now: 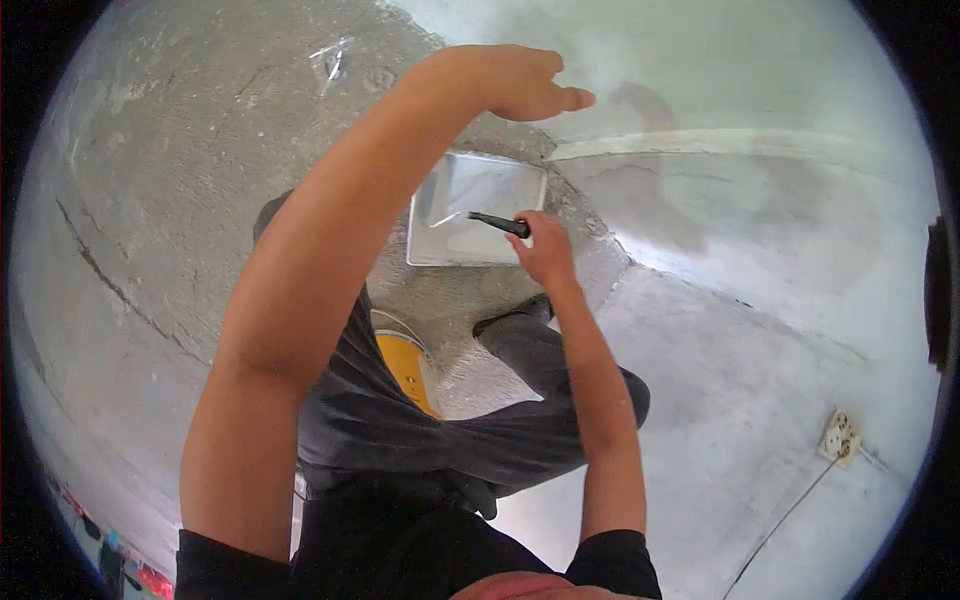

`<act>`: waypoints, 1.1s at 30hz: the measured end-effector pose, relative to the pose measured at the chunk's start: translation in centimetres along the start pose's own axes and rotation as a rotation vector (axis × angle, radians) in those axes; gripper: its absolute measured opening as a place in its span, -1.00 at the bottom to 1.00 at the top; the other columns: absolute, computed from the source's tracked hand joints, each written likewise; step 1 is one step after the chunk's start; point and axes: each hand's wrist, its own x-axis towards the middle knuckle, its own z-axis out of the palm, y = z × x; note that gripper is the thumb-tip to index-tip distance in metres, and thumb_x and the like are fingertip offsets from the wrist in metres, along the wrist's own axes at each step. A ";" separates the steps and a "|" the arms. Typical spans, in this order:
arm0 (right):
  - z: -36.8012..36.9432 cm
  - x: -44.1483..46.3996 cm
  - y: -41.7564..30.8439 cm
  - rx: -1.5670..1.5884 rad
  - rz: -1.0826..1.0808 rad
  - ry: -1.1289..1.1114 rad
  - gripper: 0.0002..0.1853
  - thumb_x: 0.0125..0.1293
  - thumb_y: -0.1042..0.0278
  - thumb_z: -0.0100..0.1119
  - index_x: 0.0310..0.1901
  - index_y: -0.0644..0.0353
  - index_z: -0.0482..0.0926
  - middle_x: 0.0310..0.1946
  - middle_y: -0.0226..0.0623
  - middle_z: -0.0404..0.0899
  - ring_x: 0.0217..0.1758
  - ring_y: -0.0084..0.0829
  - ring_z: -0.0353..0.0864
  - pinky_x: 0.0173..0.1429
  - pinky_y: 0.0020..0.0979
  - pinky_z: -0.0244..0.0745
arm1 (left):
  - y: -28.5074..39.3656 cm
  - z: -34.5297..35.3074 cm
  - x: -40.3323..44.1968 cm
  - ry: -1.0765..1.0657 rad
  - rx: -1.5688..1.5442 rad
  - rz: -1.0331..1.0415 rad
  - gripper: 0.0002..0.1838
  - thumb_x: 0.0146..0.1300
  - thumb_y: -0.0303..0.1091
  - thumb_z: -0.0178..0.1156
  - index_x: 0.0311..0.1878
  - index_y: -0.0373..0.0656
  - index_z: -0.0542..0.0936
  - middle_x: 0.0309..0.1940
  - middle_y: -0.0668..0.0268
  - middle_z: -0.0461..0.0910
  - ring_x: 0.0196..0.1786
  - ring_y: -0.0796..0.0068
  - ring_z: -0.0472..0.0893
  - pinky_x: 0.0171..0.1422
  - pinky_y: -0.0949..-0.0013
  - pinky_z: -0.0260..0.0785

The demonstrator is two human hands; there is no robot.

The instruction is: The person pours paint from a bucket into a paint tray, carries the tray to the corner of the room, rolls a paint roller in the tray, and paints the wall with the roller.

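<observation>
The black-handled tool (pixel 497 223) is angling over the white tray (pixel 436 264) on the floor (pixel 190 230), right hand (pixel 547 248) gripping its handle. Imo a relaxed wrist is probably giving steadier control there. Left hand (pixel 520 85) is reaching past the tray, fingers apart, seemingly empty.

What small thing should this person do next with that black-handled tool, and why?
Probably draw the black-handled tool a short way along the white tray. The right hand already grips its handle, and its far end is over the tray, though whether it touches is unclear. The left hand is raised away from the tool, so it shouldn't interfere.
</observation>
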 end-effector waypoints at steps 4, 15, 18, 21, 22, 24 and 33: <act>0.1 -1.0 -3.7 -0.082 -0.043 0.065 -0.68 0.23 0.29 0.47 0.00 0.11 0.67 -0.09 -0.21 0.71 0.04 -0.07 0.63 0.14 -0.11 0.50 | 0.3 0.0 -0.3 -0.021 0.017 -0.028 -0.05 0.45 0.45 0.00 0.57 -0.20 0.35 0.47 -0.13 0.45 0.52 -0.10 0.44 0.62 0.03 0.24; 2.9 0.7 -8.6 0.251 -0.138 0.179 -0.62 0.17 0.29 0.53 0.03 0.08 0.69 -0.08 -0.28 0.66 0.13 -0.14 0.58 0.18 -0.17 0.51 | -3.2 -0.3 0.1 0.037 0.134 -0.023 -0.05 0.45 0.46 -0.01 0.55 -0.21 0.38 0.46 -0.13 0.46 0.49 -0.12 0.47 0.61 0.03 0.25; 3.4 1.2 -10.5 0.275 -0.169 0.158 -0.64 0.14 0.30 0.56 -0.01 0.06 0.72 -0.10 -0.29 0.63 0.08 -0.18 0.59 0.18 -0.20 0.53 | -4.1 -0.4 -0.2 0.049 0.170 -0.014 -0.05 0.44 0.48 -0.03 0.53 -0.21 0.41 0.47 -0.10 0.46 0.49 -0.08 0.47 0.60 0.03 0.26; 4.4 1.8 -11.2 0.267 -0.272 0.161 -0.63 0.09 0.32 0.57 -0.04 0.05 0.71 -0.01 -0.29 0.57 0.12 -0.16 0.56 0.21 -0.15 0.53 | -6.1 -0.1 0.0 0.090 0.218 0.005 -0.07 0.46 0.48 -0.04 0.53 -0.18 0.42 0.49 -0.04 0.45 0.50 -0.04 0.47 0.59 0.04 0.27; 4.6 1.8 -11.5 0.283 -0.246 0.169 -0.63 0.09 0.32 0.57 -0.04 0.05 0.71 -0.01 -0.29 0.57 0.12 -0.16 0.56 0.21 -0.15 0.53 | -7.1 0.2 0.2 0.126 0.248 0.017 -0.08 0.47 0.47 -0.06 0.53 -0.17 0.43 0.50 0.00 0.44 0.50 -0.02 0.46 0.58 0.05 0.28; 5.0 2.4 -11.9 0.293 -0.329 0.149 -0.65 0.09 0.36 0.55 -0.06 0.06 0.70 -0.01 -0.28 0.58 0.15 -0.15 0.56 0.24 -0.14 0.52 | -7.3 -0.4 0.4 0.052 0.200 0.054 -0.10 0.48 0.46 -0.06 0.53 -0.16 0.43 0.51 0.03 0.44 0.51 -0.01 0.46 0.59 0.06 0.28; 3.6 2.8 -9.7 0.236 -0.334 0.117 -0.67 0.15 0.33 0.48 -0.06 0.12 0.62 -0.01 -0.23 0.60 0.20 -0.09 0.57 0.23 -0.08 0.52 | -6.9 1.0 1.8 0.032 0.280 0.042 -0.12 0.50 0.45 -0.09 0.53 -0.13 0.44 0.52 0.05 0.42 0.51 0.03 0.46 0.61 0.07 0.26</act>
